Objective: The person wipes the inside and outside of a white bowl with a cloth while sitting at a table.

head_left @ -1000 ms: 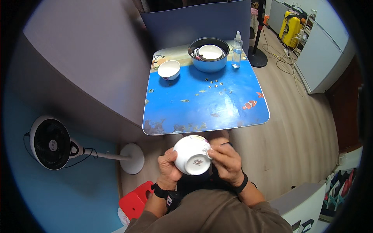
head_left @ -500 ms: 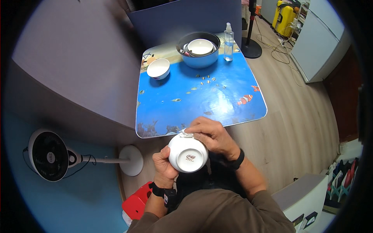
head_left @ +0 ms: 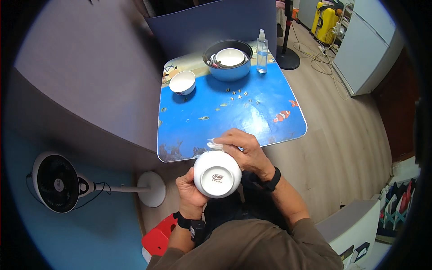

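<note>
A white bowl point(head_left: 217, 174) is held with its underside and foot ring turned up toward me, in front of the table's near edge. My left hand point(head_left: 191, 188) grips its left side, the thumb lying along the outer wall. At the bowl's far rim, my right hand point(head_left: 243, 149) pinches a crumpled white tissue or cloth point(head_left: 215, 145). Part of that wad is hidden behind the fingers. Another white bowl point(head_left: 182, 83) stands upright at the table's left. Farther back, a blue pot point(head_left: 230, 74) with a dark inside holds a smaller white bowl point(head_left: 230, 57) and other dishes.
A clear spray bottle point(head_left: 262, 54) stands right of the pot on the blue sea-print table point(head_left: 234, 119). To the left are a white fan point(head_left: 58, 184) and a red stool point(head_left: 158, 236). A pale cabinet point(head_left: 351, 229) stands at the lower right, with cables point(head_left: 315, 56) on the floor beyond.
My right hand and the tissue have shifted slightly up and away from the bowl's wall to its far rim. The left hand keeps its grip, and the bowl has turned a little.
</note>
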Available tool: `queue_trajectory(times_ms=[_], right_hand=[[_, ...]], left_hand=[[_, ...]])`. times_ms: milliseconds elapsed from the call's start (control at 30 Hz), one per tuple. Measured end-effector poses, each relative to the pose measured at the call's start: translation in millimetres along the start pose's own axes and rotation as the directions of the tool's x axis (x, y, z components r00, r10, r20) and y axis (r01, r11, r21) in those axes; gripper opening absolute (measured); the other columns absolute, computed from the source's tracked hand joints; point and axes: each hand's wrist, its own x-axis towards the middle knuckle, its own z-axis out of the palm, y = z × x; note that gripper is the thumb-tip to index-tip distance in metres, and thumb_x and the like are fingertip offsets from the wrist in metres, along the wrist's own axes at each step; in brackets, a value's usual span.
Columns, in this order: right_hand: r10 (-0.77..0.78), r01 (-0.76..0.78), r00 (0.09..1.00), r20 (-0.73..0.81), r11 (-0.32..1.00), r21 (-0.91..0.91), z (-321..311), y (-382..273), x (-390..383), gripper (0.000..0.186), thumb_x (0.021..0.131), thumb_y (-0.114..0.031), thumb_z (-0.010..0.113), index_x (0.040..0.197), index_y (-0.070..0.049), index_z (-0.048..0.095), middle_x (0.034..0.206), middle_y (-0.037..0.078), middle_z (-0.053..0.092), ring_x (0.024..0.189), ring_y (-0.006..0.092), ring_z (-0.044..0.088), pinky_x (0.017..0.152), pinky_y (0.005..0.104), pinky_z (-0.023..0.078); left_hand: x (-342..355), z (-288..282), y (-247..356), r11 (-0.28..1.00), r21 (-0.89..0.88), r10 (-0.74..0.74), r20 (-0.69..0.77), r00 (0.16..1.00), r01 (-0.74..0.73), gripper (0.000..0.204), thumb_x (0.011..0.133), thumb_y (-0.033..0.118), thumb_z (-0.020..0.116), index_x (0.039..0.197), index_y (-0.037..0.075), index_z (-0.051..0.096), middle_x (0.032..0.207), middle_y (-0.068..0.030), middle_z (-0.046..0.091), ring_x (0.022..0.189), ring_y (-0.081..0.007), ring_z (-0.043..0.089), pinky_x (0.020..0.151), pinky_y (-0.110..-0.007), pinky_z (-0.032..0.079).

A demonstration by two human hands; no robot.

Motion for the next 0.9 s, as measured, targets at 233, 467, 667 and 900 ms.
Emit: queue_trajectory(times_ms=[233, 467, 667, 900], right_hand=[[-0.014, 0.017, 0.983, -0.185, 1.0, 0.015, 41.9, -9.7, -57.0, 0.023, 0.081, 0.004, 0.065, 0.104, 0.001, 0.07, 0.096, 0.016, 0.066, 0.084, 0.0239, 0.065, 0.071, 0.0304, 0.051], [-0.002, -0.023, 0.967, -0.256, 0.995, -0.094, 35.1, -4.8, -27.1, 0.022, 0.085, 0.0, 0.064, 0.106, 0.003, 0.069, 0.093, 0.015, 0.066, 0.081, 0.0225, 0.064, 0.07, 0.0293, 0.05], [-0.009, -0.022, 0.97, -0.243, 0.992, -0.125, 36.4, 3.4, -16.2, 0.022, 0.083, 0.003, 0.064, 0.105, 0.002, 0.068, 0.09, 0.015, 0.064, 0.076, 0.0263, 0.063, 0.067, 0.0335, 0.051], [-0.093, 0.023, 0.949, -0.301, 0.973, -0.229, 54.4, 2.9, -35.2, 0.025, 0.081, 0.007, 0.066, 0.106, 0.002, 0.066, 0.089, 0.017, 0.062, 0.071, 0.0275, 0.062, 0.06, 0.0334, 0.051]], left_hand=[[12.2, 2.0, 23.6, 0.978, 0.03, 0.208, -0.055, 0.977, -0.206, 0.052, 0.086, 0.03, 0.067, 0.125, -0.003, 0.056, 0.126, -0.0182, 0.061, 0.119, -0.0343, 0.056, 0.107, -0.053, 0.04], [27.3, 18.3, 9.5, 0.967, 0.01, 0.253, -0.096, 0.963, -0.253, 0.05, 0.091, 0.032, 0.061, 0.13, 0.002, 0.053, 0.136, -0.0161, 0.054, 0.128, -0.0335, 0.049, 0.11, -0.06, 0.033], [36.3, 37.2, 0.8, 0.966, -0.048, 0.236, -0.256, 0.938, -0.256, 0.048, 0.097, 0.034, 0.051, 0.132, 0.002, 0.052, 0.137, -0.0176, 0.053, 0.13, -0.0358, 0.047, 0.111, -0.061, 0.03], [35.2, 34.4, -8.5, 0.957, 0.039, 0.282, -0.336, 0.899, -0.286, 0.049, 0.097, 0.036, 0.049, 0.132, 0.001, 0.051, 0.136, -0.0188, 0.053, 0.127, -0.0365, 0.049, 0.11, -0.058, 0.033]])
